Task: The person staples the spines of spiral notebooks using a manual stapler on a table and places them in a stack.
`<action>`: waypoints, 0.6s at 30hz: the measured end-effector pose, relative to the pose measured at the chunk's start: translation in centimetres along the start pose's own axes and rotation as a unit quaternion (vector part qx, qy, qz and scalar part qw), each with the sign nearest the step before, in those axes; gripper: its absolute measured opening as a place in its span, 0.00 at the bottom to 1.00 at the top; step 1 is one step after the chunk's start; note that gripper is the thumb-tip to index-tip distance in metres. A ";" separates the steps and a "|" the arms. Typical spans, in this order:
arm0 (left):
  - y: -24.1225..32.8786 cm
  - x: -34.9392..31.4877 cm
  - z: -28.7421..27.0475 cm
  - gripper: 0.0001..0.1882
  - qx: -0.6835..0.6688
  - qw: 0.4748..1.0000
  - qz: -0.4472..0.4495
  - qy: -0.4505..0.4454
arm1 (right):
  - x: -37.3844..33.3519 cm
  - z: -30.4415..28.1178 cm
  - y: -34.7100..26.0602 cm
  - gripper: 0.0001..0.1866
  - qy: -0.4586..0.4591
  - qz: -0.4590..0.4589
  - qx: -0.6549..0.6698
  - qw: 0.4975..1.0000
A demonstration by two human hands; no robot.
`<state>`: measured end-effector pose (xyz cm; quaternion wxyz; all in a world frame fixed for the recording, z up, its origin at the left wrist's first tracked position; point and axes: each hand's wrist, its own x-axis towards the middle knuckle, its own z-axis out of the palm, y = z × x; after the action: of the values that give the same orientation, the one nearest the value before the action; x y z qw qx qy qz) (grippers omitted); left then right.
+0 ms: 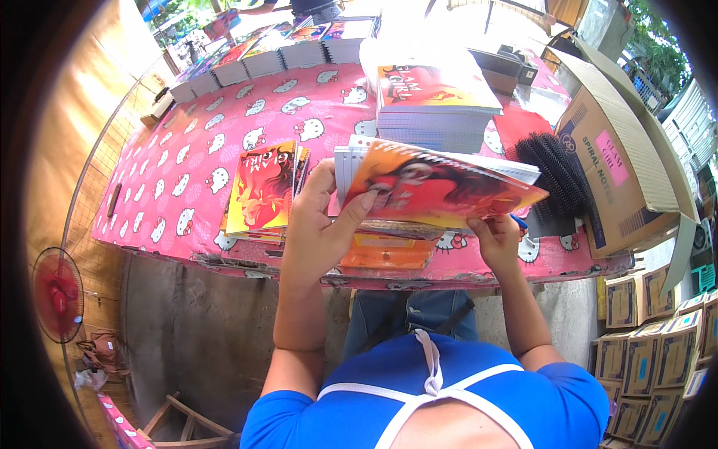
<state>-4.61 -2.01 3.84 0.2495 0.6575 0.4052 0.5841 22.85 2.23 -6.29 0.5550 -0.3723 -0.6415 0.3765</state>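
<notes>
Both my hands hold up a notebook [449, 187] with a red, orange and yellow cover, tilted over the table's near edge. White punched pages show behind the cover along its top and left side. My left hand [325, 228] is closed around the left end, thumb lying on the cover. At the lower right edge, my right hand [497, 239] pinches the notebook between thumb and fingers. A small pile of matching notebooks [262, 191] lies left of my left hand. Below the held notebook, an orange flat item [385, 251] is partly hidden.
A tall stack of covered page blocks [437, 127] stands behind my hands. Black spiral coils [553, 176] and an open cardboard box [617, 165] are at the right. More notebook stacks [265, 63] line the far edge of the pink table [187, 187]. Boxes [651, 359] fill the lower right.
</notes>
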 end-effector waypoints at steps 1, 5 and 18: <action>-0.9 -0.5 0.1 0.16 0.035 0.999 -0.001 0.010 | -0.2 0.3 0.7 0.08 0.010 0.001 0.017 1.000; -2.8 -2.2 0.9 0.21 -0.200 0.967 -0.131 0.090 | 0.0 0.4 0.0 0.08 0.008 -0.017 0.007 1.000; -5.1 -5.3 2.8 0.35 -0.171 0.945 -0.130 0.248 | -3.9 1.5 3.0 0.47 -0.081 -0.037 -0.048 0.995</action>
<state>-3.01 -3.18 -3.75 0.3234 0.3810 0.4299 0.7519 21.96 -0.04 -10.81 0.4963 -0.3425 -0.7151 0.3535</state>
